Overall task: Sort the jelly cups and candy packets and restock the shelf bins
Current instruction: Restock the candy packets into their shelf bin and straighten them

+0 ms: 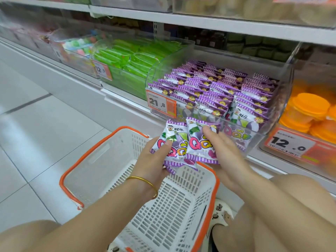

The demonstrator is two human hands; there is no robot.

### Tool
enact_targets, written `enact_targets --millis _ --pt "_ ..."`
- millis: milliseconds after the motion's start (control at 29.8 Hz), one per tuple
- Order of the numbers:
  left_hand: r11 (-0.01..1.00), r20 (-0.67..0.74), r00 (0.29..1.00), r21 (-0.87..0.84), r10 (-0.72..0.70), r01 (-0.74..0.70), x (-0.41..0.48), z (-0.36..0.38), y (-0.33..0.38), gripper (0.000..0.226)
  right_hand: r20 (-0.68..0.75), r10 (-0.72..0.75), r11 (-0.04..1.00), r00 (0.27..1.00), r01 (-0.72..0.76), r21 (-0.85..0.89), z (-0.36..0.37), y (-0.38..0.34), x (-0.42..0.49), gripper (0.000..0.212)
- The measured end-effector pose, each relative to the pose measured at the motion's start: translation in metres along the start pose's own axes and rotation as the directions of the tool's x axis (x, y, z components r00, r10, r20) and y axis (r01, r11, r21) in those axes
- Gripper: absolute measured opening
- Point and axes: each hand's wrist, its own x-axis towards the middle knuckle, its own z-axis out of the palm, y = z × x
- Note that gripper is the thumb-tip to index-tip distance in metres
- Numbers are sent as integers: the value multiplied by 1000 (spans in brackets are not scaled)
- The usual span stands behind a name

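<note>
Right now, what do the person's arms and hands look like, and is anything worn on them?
Both arms are bare, with no sleeve in view. The left hand has no glove or ring that I can see; a thin gold bangle circles its wrist. The right hand and wrist wear nothing.

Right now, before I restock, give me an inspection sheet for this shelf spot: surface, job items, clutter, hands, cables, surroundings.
Surface: white shelf carrying a row of clear bins.
Job's things: purple candy packets held just in front of the purple packet bin, which looks nearly full; green packets in the bin to its left; orange jelly cups in the bin to its right.
Clutter: nothing seen.
Hands: left hand grips packets; right hand lays straight fingers against them.
Cables: nothing seen.
Surroundings: white basket with orange rim below the hands; tiled floor.
</note>
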Motion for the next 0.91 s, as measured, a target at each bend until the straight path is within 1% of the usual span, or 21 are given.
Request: enact_targets --millis 67,168,201,235,269,302,336,403,470,571,638,672,739,772,839,907 --pt "1000 26 1000 25 1 -1 -1 4 -3 31 17 39 999 999 -39 10 5 8 -3 51" --pt "999 150 988 30 25 -30 -6 14 -4 50 83 52 998 995 -56 43 15 16 -9 64" --pt "998 185 982 20 47 -52 -7 16 -3 52 97 48 998 994 -52 40 15 17 -11 67" --pt "997 220 973 13 71 -76 -7 17 -2 53 105 39 998 994 -45 52 14 16 -12 59" --pt "996 259 962 12 88 -94 -6 18 -1 55 110 26 997 994 -35 76 12 13 -14 45" --pt "994 305 948 16 95 -104 -5 20 1 59 126 7 994 992 -20 104 9 9 -16 35" --pt "994 348 932 19 99 -112 -5 22 2 63 134 -9 993 991 -7 122 6 5 -18 33" --pt "992 386 917 21 105 -123 -7 28 4 65 135 -41 991 990 23 135 -4 -4 -22 42" --pt "987 393 912 60 113 -148 -13 40 7 58 115 -96 987 989 80 138 -12 -14 -27 53" --pt "953 402 909 214 112 -213 -23 64 12 60 72 -153 983 986 145 111 -27 -29 -33 55" --pt "933 392 913 276 111 -232 -28 80 18 61 71 -173 977 982 162 135 -36 -41 -36 56" --pt "933 386 916 280 107 -227 -31 88 23 58 70 -182 975 981 171 140 -41 -47 -35 64" --pt "941 378 922 272 85 -199 -31 102 34 52 77 -178 979 981 169 116 -51 -63 -34 98" --pt "940 378 922 280 76 -193 -30 108 40 51 67 -199 977 978 192 95 -55 -72 -33 108" --pt "919 391 917 326 81 -221 -26 116 52 49 39 -254 966 967 251 65 -65 -94 -31 111" --pt "878 408 908 393 98 -272 -20 121 61 50 55 -286 958 957 286 7 -74 -117 -30 112"
